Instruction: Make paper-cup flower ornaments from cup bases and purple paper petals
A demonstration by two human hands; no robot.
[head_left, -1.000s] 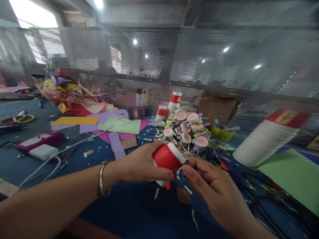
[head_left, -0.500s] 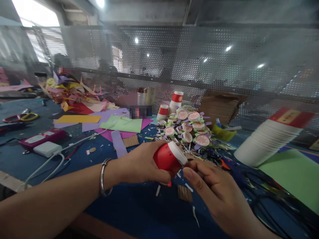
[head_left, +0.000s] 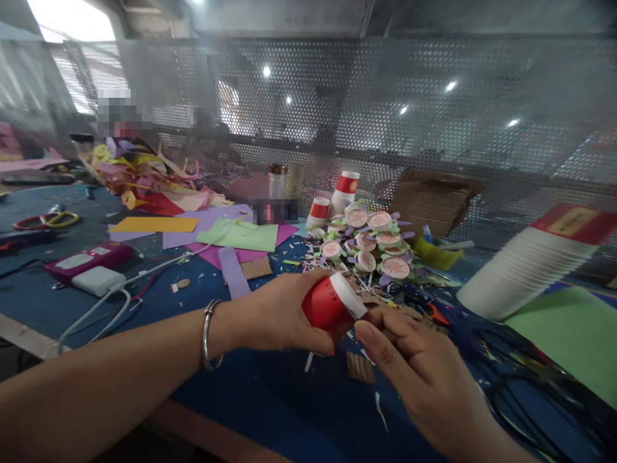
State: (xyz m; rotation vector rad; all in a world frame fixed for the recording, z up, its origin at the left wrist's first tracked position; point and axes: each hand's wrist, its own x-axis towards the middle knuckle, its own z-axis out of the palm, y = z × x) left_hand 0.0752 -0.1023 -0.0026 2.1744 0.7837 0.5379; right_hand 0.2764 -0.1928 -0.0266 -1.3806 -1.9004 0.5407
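A red paper cup point(head_left: 324, 307) with a white band at one end lies tilted in my left hand point(head_left: 277, 312), whose fingers and thumb wrap round it. My right hand point(head_left: 414, 360) is at the white end of the cup, thumb and forefinger pinched at its edge; what lies between those fingertips is too small to make out. Beyond the hands is a heap of round printed discs point(head_left: 395, 267) with green and purple paper pieces. A small piece of corrugated cardboard point(head_left: 360, 368) rests on the blue table below the cup.
A tilted stack of white cups point(head_left: 513, 276) stands at the right, beside green paper point(head_left: 569, 341) and black cables. Coloured sheets point(head_left: 241, 235), a purple box point(head_left: 89, 260), a white adapter point(head_left: 99, 280) and scissors point(head_left: 45, 221) lie left. A mesh screen point(head_left: 313, 96) rises behind.
The view has shifted slightly, so the table items appear a little further right. My left hand still grips the cup, and a white flap at its edge by my right fingertips now shows more.
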